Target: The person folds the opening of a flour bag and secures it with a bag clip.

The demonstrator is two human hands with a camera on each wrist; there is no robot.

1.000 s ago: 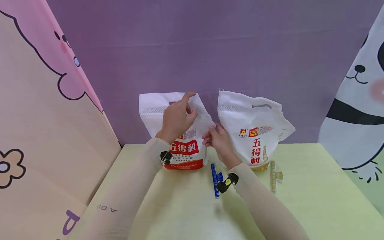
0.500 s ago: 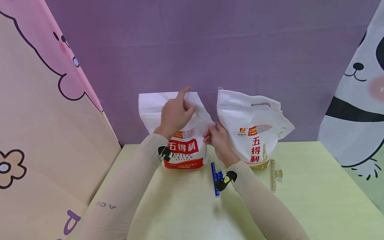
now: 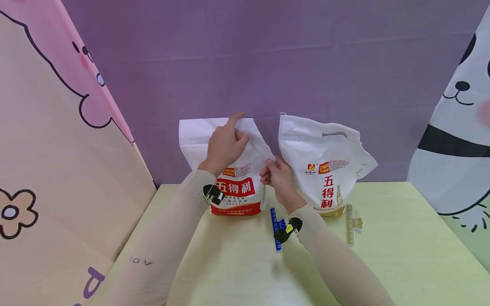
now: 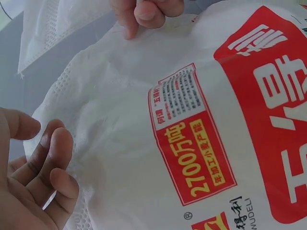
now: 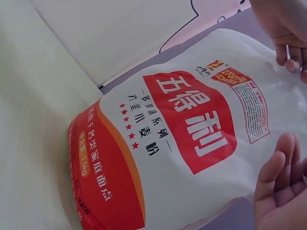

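A white flour bag (image 3: 245, 187) with a red label and red base stands upright at the back of the table. In front of its upper part hovers my left hand (image 3: 225, 146), index finger raised, the others loosely bent, with nothing seen between them. At the bag's right edge, my right hand (image 3: 280, 180) pinches the white material, as the left wrist view shows by its fingers (image 4: 129, 24); the exact contact is partly hidden. A blue toothed sealing clip (image 3: 274, 229) lies on the table by my right wrist.
A second white flour bag (image 3: 302, 144) with a gold base and a handle slot leans beside my right hand. Near its base lies a gold sealing clip (image 3: 350, 225). A purple backdrop (image 3: 245, 51) rises behind the table (image 3: 237, 263), with printed panels at both sides.
My left hand has shifted slightly up and left across the bag, its index finger rising. My right hand stays at the bag's edge. Both bags and clips keep their places.
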